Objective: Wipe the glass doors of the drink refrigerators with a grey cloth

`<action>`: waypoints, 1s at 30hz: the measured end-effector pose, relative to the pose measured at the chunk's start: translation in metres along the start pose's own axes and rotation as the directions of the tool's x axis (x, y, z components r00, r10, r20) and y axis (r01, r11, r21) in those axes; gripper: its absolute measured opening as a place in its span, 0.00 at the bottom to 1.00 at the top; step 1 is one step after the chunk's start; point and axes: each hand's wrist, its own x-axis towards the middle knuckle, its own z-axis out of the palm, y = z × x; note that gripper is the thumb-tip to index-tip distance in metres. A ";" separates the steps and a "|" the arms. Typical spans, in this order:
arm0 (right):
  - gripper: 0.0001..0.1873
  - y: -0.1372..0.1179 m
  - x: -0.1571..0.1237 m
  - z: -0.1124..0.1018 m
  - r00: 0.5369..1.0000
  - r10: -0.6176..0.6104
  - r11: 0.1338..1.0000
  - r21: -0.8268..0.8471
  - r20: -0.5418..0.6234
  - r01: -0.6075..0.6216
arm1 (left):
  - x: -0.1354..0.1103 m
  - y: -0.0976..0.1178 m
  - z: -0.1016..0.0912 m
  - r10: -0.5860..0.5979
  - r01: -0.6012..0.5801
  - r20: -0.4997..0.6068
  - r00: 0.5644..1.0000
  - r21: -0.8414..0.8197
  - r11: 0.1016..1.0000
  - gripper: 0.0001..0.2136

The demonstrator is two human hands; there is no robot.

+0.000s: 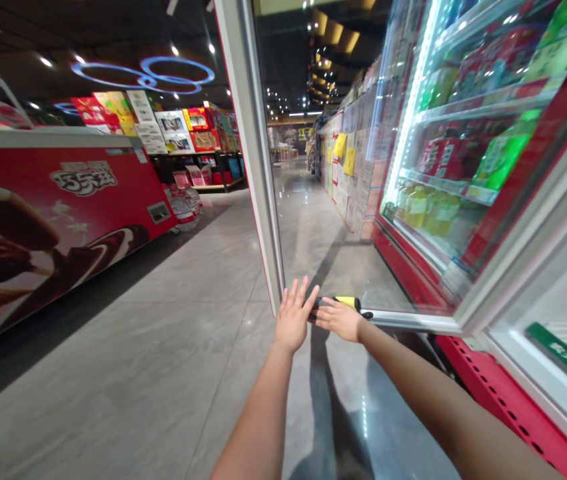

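A glass door [333, 267] with a pale metal frame stands swung open in front of me. At its lower left corner, my left hand [293, 319] has its fingers stretched out and spread, close to the frame; I cannot tell whether it touches the glass. Beside it, my right hand [338, 319] lies over a tool with a yellow-and-black handle [347, 303]. Its fingers point left along the handle, close to the left thumb. A dark loop hangs at the handle's right end. The tool's working end is mostly hidden behind my hands.
On the right, a red drinks cooler [398, 257] holds shelves of bottles, seen through the glass. A red ice cream freezer [128, 175] stands at left. Stacked cartons [353, 180] line the aisle beyond the door. Boxed goods [203, 130] fill shelves behind. Grey floor [163, 360] lies below.
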 end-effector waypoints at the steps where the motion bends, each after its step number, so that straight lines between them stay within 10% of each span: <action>1: 0.27 0.003 -0.012 -0.003 1.000 -0.001 1.000 0.000 0.013 0.001 | 0.003 0.004 0.004 0.000 -0.001 0.019 1.000 0.006 1.000 0.41; 19: 0.23 0.025 -0.277 -0.036 0.924 0.367 0.886 -0.261 -0.109 -0.382 | 0.016 0.006 0.049 -0.070 0.073 -0.042 0.997 0.078 0.994 0.37; 30: 0.17 0.018 -0.306 -0.073 0.755 0.632 0.691 -0.314 -0.173 -0.651 | 0.018 0.006 0.056 -0.082 0.086 -0.049 0.995 0.095 0.992 0.35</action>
